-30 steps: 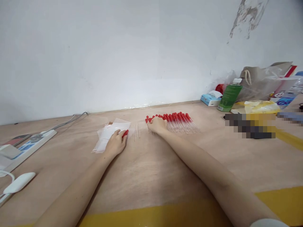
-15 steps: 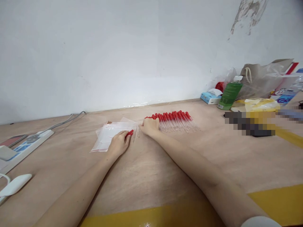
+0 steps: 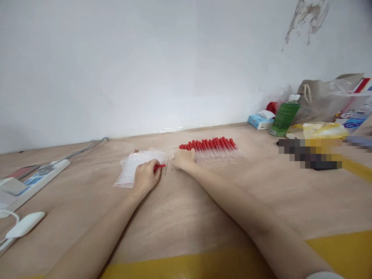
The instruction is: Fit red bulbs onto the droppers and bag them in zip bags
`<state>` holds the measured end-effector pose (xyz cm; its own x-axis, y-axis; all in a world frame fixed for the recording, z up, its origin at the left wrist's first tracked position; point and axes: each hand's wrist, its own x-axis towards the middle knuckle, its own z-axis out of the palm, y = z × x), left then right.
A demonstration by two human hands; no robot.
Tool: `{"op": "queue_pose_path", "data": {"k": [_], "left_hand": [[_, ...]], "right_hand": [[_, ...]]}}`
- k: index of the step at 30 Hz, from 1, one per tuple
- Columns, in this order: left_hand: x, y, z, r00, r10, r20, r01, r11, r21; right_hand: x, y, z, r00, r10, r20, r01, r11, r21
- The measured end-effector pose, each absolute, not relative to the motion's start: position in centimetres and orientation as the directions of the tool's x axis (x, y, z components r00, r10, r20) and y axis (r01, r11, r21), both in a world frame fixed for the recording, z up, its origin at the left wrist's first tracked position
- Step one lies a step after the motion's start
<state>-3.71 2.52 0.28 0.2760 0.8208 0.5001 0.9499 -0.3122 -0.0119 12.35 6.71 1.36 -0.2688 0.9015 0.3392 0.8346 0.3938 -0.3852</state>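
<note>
My left hand [image 3: 146, 173] is closed on a red rubber dropper bulb [image 3: 159, 167], whose narrow end points right. It rests at the right edge of flat clear plastic bags [image 3: 128, 168] with white showing. Just beyond the bulb a thin glass tube [image 3: 166, 167] lies on the table. To the right, my right hand [image 3: 183, 158] has its fingers pinched together, apparently on a clear glass tube that is mostly hidden. Behind and beside that hand stretches a row of glass droppers [image 3: 213, 149] with red bulbs, their tips toward me.
A power strip [image 3: 35, 184] with a grey cable and a white plug-like piece [image 3: 27, 224] lie at left. On the right are a tissue pack [image 3: 260, 121], a green bottle [image 3: 284, 116], plastic bags [image 3: 322, 100] and a yellow packet [image 3: 325, 130]. Yellow tape [image 3: 174, 267] crosses the near edge.
The bulb in my left hand has turned to point more level to the right. One loose glass tube between my hands no longer lies where it was, beside my right fingers. The view shifted slightly.
</note>
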Motion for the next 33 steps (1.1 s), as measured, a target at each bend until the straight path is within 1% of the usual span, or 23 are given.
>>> {"op": "queue_pose_path", "data": {"k": [2,3,6,8,10,11,13,16,18,21,24,33], "left_hand": [[-3.7,2.6,0.3,0.285,0.805,0.52,0.947,-0.321,-0.023],[-3.8,2.7,0.2,0.283,0.795,0.537,0.946,-0.323,-0.021],[-3.8,2.7,0.1,0.262,0.75,0.607,0.935,-0.352,0.032],[-3.7,2.6,0.0,0.249,0.709,0.66,0.913,-0.399,0.085],[-3.4,2.2,0.0,0.245,0.673,0.698,0.882,-0.453,0.128],[-3.2,2.0,0.0,0.245,0.66,0.71,0.867,-0.477,0.145],[-2.8,1.5,-0.1,0.257,0.653,0.712,0.835,-0.521,0.176],[-2.0,0.8,0.0,0.283,0.689,0.668,0.788,-0.563,0.247],[-1.3,0.1,-0.1,0.307,0.719,0.623,0.749,-0.587,0.308],[-0.2,-0.9,-0.2,0.37,0.741,0.561,0.687,-0.624,0.371],[0.8,-1.8,-0.3,0.41,0.756,0.51,0.666,-0.63,0.399],[1.3,-1.8,-0.9,0.405,0.745,0.53,0.591,-0.655,0.47]], "right_hand": [[13.6,5.5,1.5,-0.197,0.924,0.327,0.875,0.317,-0.367],[14.5,4.8,1.5,-0.178,0.924,0.339,0.885,0.301,-0.356],[18.0,2.4,0.9,-0.194,0.894,0.404,0.896,0.329,-0.298],[20.5,1.0,0.2,-0.294,0.823,0.487,0.898,0.412,-0.155],[22.8,0.1,-0.5,-0.38,0.766,0.519,0.855,0.504,-0.118],[23.7,-0.3,-0.8,-0.396,0.743,0.54,0.833,0.538,-0.129],[24.7,-0.7,-1.3,-0.379,0.721,0.58,0.797,0.573,-0.191],[24.7,-1.4,-1.5,-0.339,0.718,0.608,0.748,0.598,-0.289],[24.0,-1.9,-1.5,-0.351,0.706,0.616,0.709,0.629,-0.318],[22.9,-2.5,-1.4,-0.382,0.682,0.624,0.67,0.669,-0.321],[22.2,-2.8,-1.5,-0.397,0.674,0.622,0.663,0.68,-0.314],[22.2,-2.8,-1.8,-0.416,0.674,0.611,0.643,0.693,-0.326]]}}
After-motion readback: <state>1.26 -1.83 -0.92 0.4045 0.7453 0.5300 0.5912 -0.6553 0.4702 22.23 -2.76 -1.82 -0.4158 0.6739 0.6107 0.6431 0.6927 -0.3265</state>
